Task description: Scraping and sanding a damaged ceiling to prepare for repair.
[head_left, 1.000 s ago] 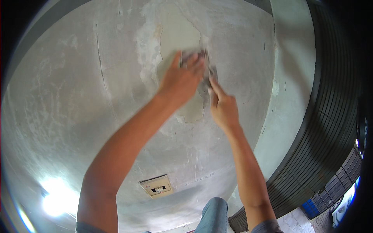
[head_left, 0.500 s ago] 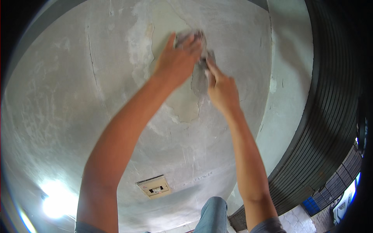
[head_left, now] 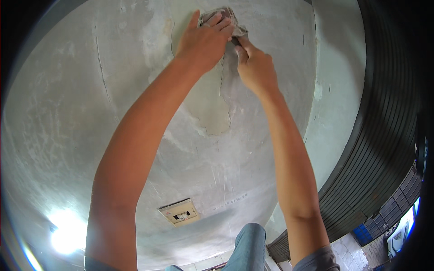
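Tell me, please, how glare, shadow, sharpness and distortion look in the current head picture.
Head view: a light at lower left is blown out; head view: a soft shadow lies on the wall right of the beige plate; head view: the dark ribbed panel bows strongly; head view: left hand and right hand look fairly sharp.

Pale-smeared brownish tool [head_left: 224, 14], greenish-gry patch [head_left: 210, 104], mottled gry wall [head_left: 63, 108], dk-gry striped shutter [head_left: 384, 122], lt-blue jeans [head_left: 248, 246]

Grey wall [head_left: 203, 165], scuffed; ragged-edged pale patch [head_left: 210, 106] upper middle, beige rectangular plate [head_left: 186, 206] below
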Motion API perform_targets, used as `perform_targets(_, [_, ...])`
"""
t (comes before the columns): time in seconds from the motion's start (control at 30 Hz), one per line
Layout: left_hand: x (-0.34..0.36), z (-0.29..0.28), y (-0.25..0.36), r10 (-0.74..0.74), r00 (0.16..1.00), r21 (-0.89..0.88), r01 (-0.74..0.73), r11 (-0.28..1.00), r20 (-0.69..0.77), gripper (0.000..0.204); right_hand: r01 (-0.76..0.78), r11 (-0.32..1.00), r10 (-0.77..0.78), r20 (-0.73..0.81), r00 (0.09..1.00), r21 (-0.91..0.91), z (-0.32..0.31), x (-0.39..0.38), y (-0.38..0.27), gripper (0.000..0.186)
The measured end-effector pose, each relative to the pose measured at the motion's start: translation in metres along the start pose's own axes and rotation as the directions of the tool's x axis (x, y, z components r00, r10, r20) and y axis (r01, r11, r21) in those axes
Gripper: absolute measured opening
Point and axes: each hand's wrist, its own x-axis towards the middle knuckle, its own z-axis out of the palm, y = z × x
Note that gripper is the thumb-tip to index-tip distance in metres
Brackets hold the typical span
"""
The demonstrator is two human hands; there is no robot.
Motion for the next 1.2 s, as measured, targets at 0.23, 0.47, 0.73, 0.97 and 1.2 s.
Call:
perform_targets(0.23, [-0.112, 0.013, 0.075, 0.081, 0.995, -0.116, -0.074, 0.991, 0.061, 0.049, -0.064, 0.996, 0.057, 0.112, 0.992, 0.063, 0.011, -0.137, 0.026, 0.027])
perform_targets(0.47, [-0.244, 0.004, 0.168, 0.112, 0.968, -0.313, -0.037, 0.949, 0.225, 0.052, -0.21, 0.968, 0.181, 0.193, 0.964, 0.138, 0.02, -0.304, 0.049, 0.027])
perform_targets(0.73, [-0.119, 0.016, 0.097, 0.067, 0.996, -0.098, -0.062, 0.993, 0.055, 0.051, -0.097, 0.988, 0.091, 0.056, 0.994, 0.122, 0.019, -0.158, 0.036, 0.024])
perform_targets(0.97, [-0.143, 0.013, 0.111, 0.084, 0.994, -0.144, -0.074, 0.987, 0.063, 0.049, -0.085, 0.992, 0.081, 0.048, 0.996, 0.093, 0.025, -0.188, 0.045, 0.027])
perform_targets(1.2, [-0.293, -0.005, 0.174, 0.023, 0.962, -0.237, 0.044, 0.971, 0.272, 0.052, -0.301, 0.939, 0.252, 0.266, 0.931, 0.164, 0.036, -0.345, 0.025, 0.032])
